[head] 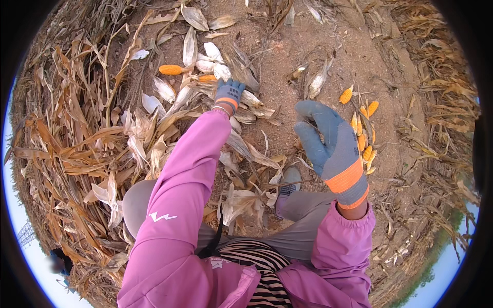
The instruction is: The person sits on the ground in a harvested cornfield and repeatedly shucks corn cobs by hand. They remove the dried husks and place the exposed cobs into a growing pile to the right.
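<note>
My left hand [229, 93], in a grey-blue work glove with an orange band, reaches onto a heap of corn ears in pale dry husks [222, 71]. Its fingertips are hidden among the husks, so a grip cannot be made out. Just beyond it, a bare orange corn cob [172, 69] lies on the left of the heap, and another cob [207, 78] shows partly through its husk. My right hand [327, 140], gloved alike, is raised over the soil with fingers curled but apart and nothing between them. Several husked corn cobs [361, 142] lie on the ground to its right.
Dry corn stalks [77, 142] are piled along my left side. Loose husks [242, 200] litter the soil between my legs, by my shoe [289, 183]. A single husk-covered ear [319, 81] lies farther ahead. More dry stalks [443, 88] line the right edge.
</note>
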Demonstrator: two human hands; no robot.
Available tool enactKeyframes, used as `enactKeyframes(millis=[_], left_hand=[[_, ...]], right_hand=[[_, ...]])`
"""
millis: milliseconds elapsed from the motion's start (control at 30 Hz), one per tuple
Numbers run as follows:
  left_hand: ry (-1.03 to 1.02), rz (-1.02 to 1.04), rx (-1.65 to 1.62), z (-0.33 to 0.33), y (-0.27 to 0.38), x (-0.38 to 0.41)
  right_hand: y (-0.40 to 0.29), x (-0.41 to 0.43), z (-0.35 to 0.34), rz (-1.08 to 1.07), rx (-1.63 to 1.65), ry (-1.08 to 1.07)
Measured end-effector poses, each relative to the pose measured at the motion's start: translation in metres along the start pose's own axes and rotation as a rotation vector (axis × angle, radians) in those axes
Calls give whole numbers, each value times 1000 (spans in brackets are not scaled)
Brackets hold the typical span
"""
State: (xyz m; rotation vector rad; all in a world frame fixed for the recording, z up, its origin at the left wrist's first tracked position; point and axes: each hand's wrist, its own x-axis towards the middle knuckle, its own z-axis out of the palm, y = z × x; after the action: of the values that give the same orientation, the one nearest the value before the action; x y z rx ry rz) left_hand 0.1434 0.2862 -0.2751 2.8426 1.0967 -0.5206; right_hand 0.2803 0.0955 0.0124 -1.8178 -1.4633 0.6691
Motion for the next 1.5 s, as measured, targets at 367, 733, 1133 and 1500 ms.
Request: enactKeyframes(millis=[367, 733, 1133, 1500], left_hand=[[-125, -133, -488, -36, -19, -16], [-199, -19, -1640, -158, -24, -90], [-303, 181, -1667, -234, 0, -185], [-354, 190, -2026, -232, 12, -240]], right_hand=[[-5, -8, 0, -11, 11, 2], [11, -4, 2, -104, -126, 172], [-18, -13, -3, -413, -523, 283], [-34, -20, 24, -592, -672, 290]])
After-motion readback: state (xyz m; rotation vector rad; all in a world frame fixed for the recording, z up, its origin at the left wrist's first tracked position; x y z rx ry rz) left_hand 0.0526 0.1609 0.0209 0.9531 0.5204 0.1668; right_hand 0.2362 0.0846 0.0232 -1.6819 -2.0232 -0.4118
